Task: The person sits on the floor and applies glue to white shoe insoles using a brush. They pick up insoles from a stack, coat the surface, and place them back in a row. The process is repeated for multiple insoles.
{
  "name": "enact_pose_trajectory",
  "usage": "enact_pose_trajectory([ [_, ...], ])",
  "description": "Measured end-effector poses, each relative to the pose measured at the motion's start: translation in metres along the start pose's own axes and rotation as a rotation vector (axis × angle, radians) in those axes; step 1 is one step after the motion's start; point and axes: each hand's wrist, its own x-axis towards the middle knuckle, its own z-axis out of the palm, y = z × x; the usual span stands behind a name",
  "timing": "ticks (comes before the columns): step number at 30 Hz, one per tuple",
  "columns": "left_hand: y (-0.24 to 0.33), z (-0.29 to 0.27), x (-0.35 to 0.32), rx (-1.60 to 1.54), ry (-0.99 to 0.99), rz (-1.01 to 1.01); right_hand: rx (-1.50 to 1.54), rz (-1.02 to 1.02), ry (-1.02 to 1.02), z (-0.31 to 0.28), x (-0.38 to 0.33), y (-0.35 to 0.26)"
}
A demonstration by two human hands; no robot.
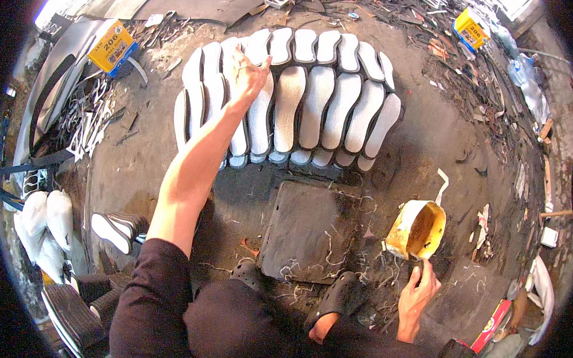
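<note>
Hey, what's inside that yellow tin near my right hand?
The yellow tin lies tilted with its mouth open toward you. Its inner wall is coated in brownish-yellow, glue-like residue. The right hand reaches toward its rim. The tin's deepest part is in shadow, so how much remains cannot be seen.

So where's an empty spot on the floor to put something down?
The flat dark mat between the rows of white soles and the glue can is bare. Bare floor lies left of the soles. The right edge is crowded with scraps.

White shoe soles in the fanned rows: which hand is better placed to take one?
Left. The left hand already rests on the white shoe soles, arm stretched out. The right hand is near the body, by the yellow glue tin.
</note>
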Motion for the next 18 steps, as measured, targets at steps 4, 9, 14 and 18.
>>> enact_pose_trajectory([
  [4,-0.012,-0.074,-0.086,-0.261,0.098,0.067,0.154,0.015,0.098,-0.005,0.03,0.016],
  [9,-0.155,-0.222,-0.241,0.102,0.075,0.2,0.119,-0.212,0.217,0.022,0.121,0.046],
  [14,-0.238,-0.282,-0.384,0.449,-0.21,-0.069,0.021,-0.157,0.101,0.089,0.163,0.083],
  [18,-0.251,-0.328,-0.396,0.399,-0.115,-0.06,0.246,0.109,-0.144,0.074,0.159,0.079],
])
